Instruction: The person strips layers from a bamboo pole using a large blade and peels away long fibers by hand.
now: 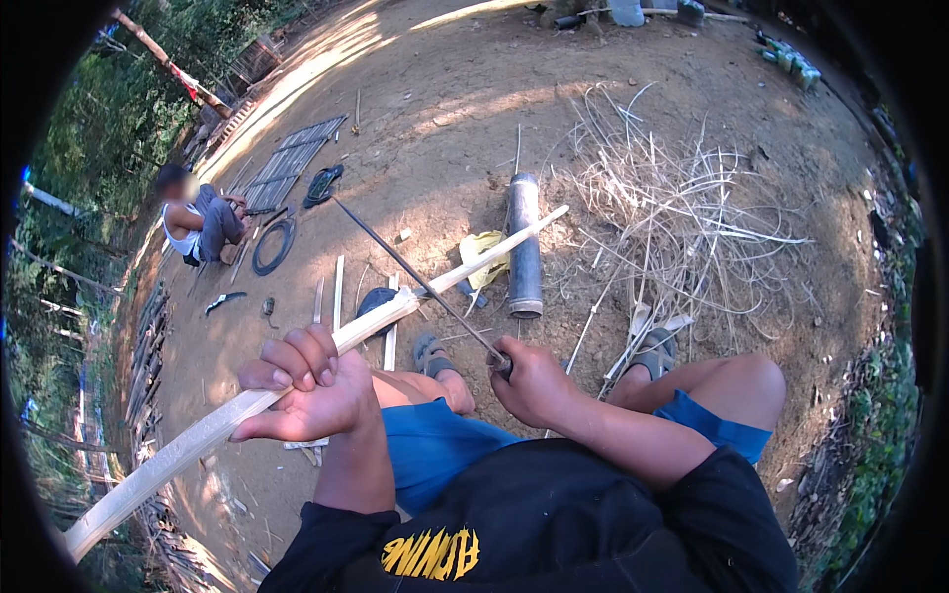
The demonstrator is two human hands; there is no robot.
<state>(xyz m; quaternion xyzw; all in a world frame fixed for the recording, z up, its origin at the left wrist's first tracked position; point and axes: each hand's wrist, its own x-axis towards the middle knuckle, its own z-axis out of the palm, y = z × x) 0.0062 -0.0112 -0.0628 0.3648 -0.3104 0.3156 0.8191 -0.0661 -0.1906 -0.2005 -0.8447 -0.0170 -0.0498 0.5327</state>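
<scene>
A long, pale bamboo strip (pixel 213 435) slants from the lower left up toward the middle, and the curled fingers of my left hand (pixel 311 381) grip it. My right hand (pixel 539 385) is closed round the handle of a long knife (pixel 400 262), whose thin dark blade points away to the upper left. Blade and strip cross near a rough, splintered spot on the strip. From this angle I cannot tell how deep the blade sits in it. A dark cylindrical tube (pixel 525 247) lies on the ground just beyond the strip's far end.
Loose curled shavings (pixel 692 217) spread in a heap at right. Beside the tube is a yellow cloth or bag (pixel 482 259). At left another person (pixel 198 217) squats near a black coiled hose (pixel 274 247) and a slatted panel (pixel 295 163). My sandalled feet rest on bare dirt.
</scene>
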